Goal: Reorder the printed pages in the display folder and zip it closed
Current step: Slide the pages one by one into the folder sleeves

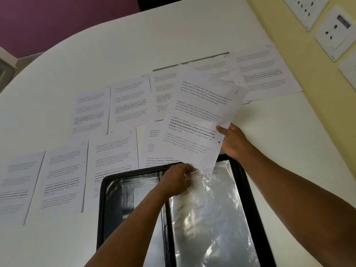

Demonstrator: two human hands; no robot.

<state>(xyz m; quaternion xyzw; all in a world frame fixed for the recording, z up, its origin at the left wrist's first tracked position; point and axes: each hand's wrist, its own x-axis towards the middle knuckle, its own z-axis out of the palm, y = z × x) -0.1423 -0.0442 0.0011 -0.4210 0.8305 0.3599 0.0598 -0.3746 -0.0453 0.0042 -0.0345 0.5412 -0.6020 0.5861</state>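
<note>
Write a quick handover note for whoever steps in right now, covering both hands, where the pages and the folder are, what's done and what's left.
Right hand grips the right edge of one printed page, held above the table.
Left hand pinches the top edge of a clear sleeve, holding it at the page's bottom corner.
The display folder lies open at the near table edge, unzipped.
The loose pages lie spread in rows across the white table.
Done: pages are out and laid flat.
Left: slide this page in, sleeve the rest in order, zip the folder.
</note>
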